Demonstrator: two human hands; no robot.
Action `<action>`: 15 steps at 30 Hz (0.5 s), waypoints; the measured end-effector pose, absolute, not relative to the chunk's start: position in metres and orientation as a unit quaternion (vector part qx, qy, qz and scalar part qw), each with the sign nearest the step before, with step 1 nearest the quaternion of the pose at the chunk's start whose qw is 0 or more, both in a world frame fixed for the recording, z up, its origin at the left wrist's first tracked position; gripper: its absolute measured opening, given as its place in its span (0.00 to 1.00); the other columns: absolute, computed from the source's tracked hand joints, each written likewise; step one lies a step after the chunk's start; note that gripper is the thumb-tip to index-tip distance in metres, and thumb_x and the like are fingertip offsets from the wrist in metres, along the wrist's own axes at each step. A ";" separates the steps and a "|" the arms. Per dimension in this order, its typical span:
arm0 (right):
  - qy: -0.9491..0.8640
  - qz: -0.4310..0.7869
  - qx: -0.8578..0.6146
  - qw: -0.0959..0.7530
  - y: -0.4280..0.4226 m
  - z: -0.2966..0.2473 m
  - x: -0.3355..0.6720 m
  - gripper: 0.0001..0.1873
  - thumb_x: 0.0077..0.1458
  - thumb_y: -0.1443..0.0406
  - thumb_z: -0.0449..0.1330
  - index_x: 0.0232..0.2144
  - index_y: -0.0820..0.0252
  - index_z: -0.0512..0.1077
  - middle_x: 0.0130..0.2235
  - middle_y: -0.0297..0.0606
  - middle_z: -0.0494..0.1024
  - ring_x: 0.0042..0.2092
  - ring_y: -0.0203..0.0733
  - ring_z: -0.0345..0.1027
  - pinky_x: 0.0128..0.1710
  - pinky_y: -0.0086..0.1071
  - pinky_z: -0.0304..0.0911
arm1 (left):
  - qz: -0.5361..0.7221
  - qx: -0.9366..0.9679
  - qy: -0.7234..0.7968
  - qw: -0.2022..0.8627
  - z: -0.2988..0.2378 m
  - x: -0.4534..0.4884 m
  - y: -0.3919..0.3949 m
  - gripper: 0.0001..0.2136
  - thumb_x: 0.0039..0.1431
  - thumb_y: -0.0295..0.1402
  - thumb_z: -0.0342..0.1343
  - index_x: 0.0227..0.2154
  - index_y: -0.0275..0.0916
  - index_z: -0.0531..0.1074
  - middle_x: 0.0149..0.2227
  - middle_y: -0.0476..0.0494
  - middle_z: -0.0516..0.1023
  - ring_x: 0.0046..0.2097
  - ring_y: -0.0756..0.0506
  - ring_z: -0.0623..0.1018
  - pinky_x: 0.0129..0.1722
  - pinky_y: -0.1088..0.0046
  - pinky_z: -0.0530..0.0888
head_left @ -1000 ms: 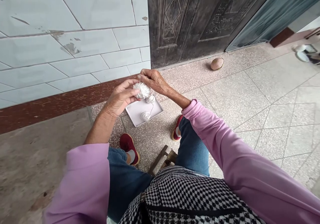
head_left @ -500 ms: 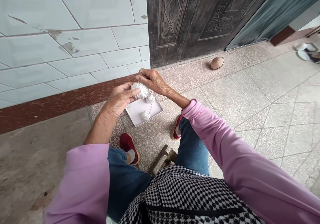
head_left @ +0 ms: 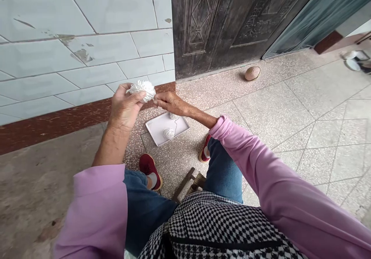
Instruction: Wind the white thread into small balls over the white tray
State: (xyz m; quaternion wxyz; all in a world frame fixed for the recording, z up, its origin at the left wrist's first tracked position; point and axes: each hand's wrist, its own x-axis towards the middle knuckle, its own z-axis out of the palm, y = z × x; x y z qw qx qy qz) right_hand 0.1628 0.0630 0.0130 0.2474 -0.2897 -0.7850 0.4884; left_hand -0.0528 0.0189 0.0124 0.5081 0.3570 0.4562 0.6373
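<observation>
A fluffy white pompom (head_left: 145, 89) of yarn is held up in my left hand (head_left: 126, 102), thumb across its front and fingers behind. My right hand (head_left: 171, 102) is closed at the pompom's right edge, fingertips pressed together; what they pinch, if anything, is too small to make out. Below both hands, a shallow white tray (head_left: 156, 136) lies on the floor. In it rests a small ball of white yarn (head_left: 168, 132), and another yarn ball (head_left: 174, 116) sits near its back edge, partly hidden by my right hand. A thin strand runs between the two balls.
A tiled wall (head_left: 98, 50) with a dark red skirting rises in front to the left, beside a dark carved door (head_left: 220, 23). A pinkish round object (head_left: 252, 73) lies by the doorstep. Between my red shoes stands part of a wooden stool (head_left: 185, 183).
My left hand has moved left and up with the pompom. My right hand has dropped from above the pompom to its right side. The tray has stayed in place.
</observation>
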 end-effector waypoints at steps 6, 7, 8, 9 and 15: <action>-0.795 0.488 -0.288 0.218 0.048 0.028 0.161 0.20 0.90 0.65 0.68 0.37 0.56 0.77 0.35 0.33 0.75 0.42 0.43 0.67 0.47 0.36 0.65 | 0.593 0.447 0.530 0.409 -0.005 -0.066 0.027 0.40 0.33 0.37 0.95 0.43 0.47 0.72 0.37 0.52 0.83 0.40 0.44 0.80 0.39 0.67 0.76; -0.792 0.488 -0.280 0.238 0.053 0.026 0.162 0.20 0.91 0.63 0.68 0.38 0.57 0.78 0.35 0.32 0.75 0.41 0.43 0.67 0.46 0.35 0.64 | 0.572 0.471 0.531 0.411 -0.005 -0.065 0.025 0.38 0.35 0.38 0.94 0.43 0.47 0.73 0.37 0.51 0.83 0.39 0.43 0.80 0.37 0.66 0.76; -0.787 0.488 -0.272 0.261 0.059 0.023 0.163 0.22 0.91 0.60 0.69 0.38 0.57 0.77 0.35 0.32 0.74 0.41 0.42 0.66 0.45 0.35 0.63 | 0.549 0.490 0.529 0.423 -0.005 -0.063 0.023 0.35 0.37 0.38 0.92 0.44 0.46 0.74 0.38 0.49 0.84 0.39 0.42 0.81 0.37 0.66 0.76; -0.781 0.491 -0.265 0.282 0.065 0.020 0.166 0.23 0.91 0.58 0.70 0.37 0.57 0.76 0.34 0.31 0.73 0.39 0.41 0.63 0.43 0.34 0.62 | 0.526 0.504 0.525 0.440 -0.003 -0.062 0.020 0.33 0.39 0.38 0.91 0.44 0.46 0.77 0.38 0.48 0.86 0.39 0.41 0.82 0.37 0.65 0.76; -0.728 0.521 -0.277 0.349 0.090 0.015 0.184 0.33 0.88 0.46 0.74 0.34 0.54 0.68 0.32 0.27 0.64 0.36 0.38 0.55 0.34 0.31 0.54 | 0.472 0.529 0.466 0.528 0.013 -0.051 0.005 0.30 0.49 0.44 0.89 0.52 0.41 0.87 0.44 0.39 0.90 0.40 0.40 0.83 0.36 0.66 0.77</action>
